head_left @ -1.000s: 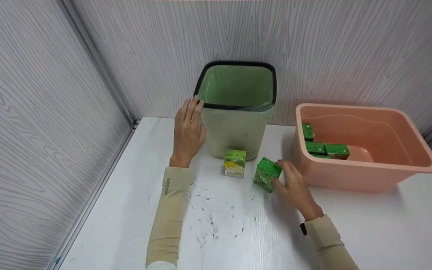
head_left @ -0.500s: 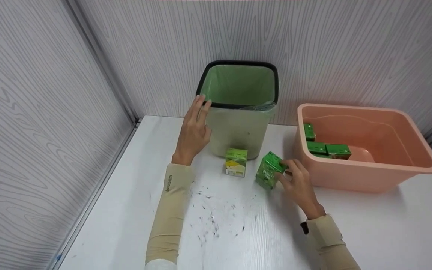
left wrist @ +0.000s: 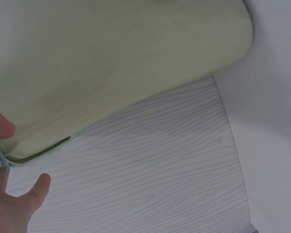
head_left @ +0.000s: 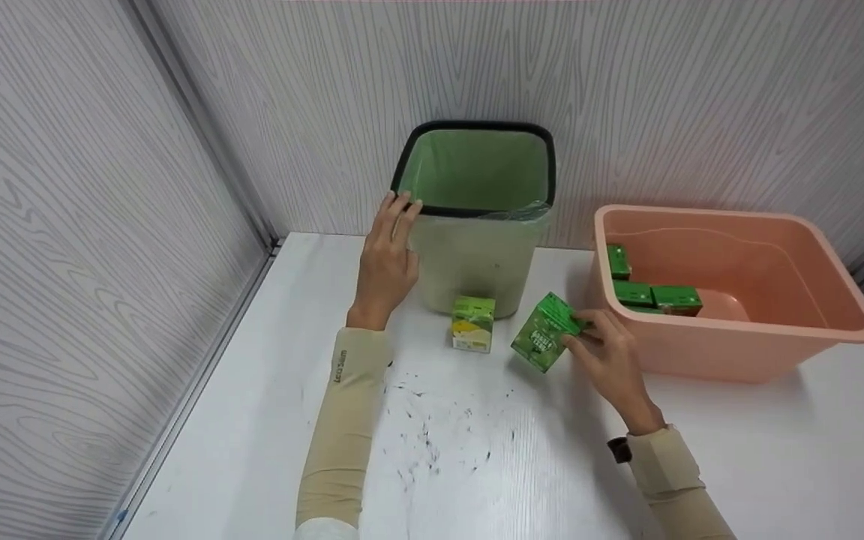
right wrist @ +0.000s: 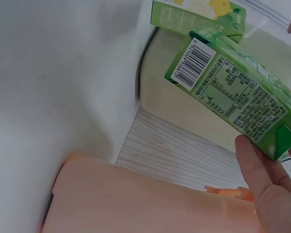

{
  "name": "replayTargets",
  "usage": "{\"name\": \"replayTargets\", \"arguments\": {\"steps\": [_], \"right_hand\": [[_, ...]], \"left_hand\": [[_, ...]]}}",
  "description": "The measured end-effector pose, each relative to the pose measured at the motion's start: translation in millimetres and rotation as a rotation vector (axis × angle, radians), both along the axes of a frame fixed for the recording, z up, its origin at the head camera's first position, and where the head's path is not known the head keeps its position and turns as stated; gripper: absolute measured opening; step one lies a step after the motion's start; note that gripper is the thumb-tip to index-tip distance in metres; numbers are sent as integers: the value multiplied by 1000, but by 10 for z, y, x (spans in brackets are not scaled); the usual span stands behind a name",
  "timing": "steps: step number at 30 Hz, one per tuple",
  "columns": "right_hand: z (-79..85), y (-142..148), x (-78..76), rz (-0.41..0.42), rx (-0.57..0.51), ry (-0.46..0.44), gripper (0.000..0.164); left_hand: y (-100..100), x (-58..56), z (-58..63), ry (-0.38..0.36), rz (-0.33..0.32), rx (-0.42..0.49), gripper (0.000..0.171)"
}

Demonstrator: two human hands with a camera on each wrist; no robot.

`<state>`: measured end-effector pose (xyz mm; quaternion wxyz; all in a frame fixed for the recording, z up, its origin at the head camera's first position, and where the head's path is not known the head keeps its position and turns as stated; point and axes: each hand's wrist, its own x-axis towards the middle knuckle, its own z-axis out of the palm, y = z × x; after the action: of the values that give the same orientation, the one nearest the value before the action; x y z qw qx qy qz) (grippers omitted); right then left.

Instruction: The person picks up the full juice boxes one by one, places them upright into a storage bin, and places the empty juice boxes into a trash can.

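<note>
My right hand [head_left: 612, 364] pinches a small green drink carton [head_left: 547, 332] by its top end, between thumb and fingers. The carton hangs tilted close over the table; its barcode side shows in the right wrist view. A yellow-green drink carton [head_left: 472, 324] stands upright against the front of the trash bin [head_left: 469, 259]. The bin is pale, with a black rim and a green liner bag. My left hand [head_left: 385, 266] rests with extended fingers on the rim's front left corner; in the left wrist view, its fingers [left wrist: 36, 191] are spread around that corner.
On the right stands a pink plastic tub [head_left: 739, 352] with several green cartons [head_left: 676, 298] at its left end. The white table [head_left: 252, 450] bears dark smudges [head_left: 428, 442] in front of me. Grey wood-grain panels [head_left: 289, 97] enclose the back and left.
The green carton has tilted further and shifted slightly up and right with my right hand. My left hand has moved slightly right along the bin's rim. The yellow-green carton stays put.
</note>
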<state>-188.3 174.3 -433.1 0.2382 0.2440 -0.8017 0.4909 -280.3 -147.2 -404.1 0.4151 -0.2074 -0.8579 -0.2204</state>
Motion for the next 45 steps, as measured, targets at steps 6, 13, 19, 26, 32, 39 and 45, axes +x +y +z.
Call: {"name": "replayTargets", "arguments": {"steps": [6, 13, 19, 26, 32, 39, 45], "right_hand": [[6, 4, 1, 18, -44, -53, 25], [-208, 86, -166, 7, -81, -125, 27], [-255, 122, -194, 31, -174, -223, 24], [-184, 126, -189, 79, -278, -249, 21], [-153, 111, -173, 76, -292, -295, 23], [-126, 122, -193, 94, -344, -298, 22], [-78, 130, -225, 109, -376, -313, 23]], "left_hand": [[1, -4, -36, 9, -1, 19, 54], [3, 0, -33, 39, 11, 36, 52], [-14, 43, -27, 20, 30, 18, 52], [10, 55, 6, 17, 34, 7, 52], [15, 53, -10, 1, 35, -9, 56], [4, 32, -36, -2, 24, -14, 56], [-2, 9, -36, -1, 27, -21, 56]]}}
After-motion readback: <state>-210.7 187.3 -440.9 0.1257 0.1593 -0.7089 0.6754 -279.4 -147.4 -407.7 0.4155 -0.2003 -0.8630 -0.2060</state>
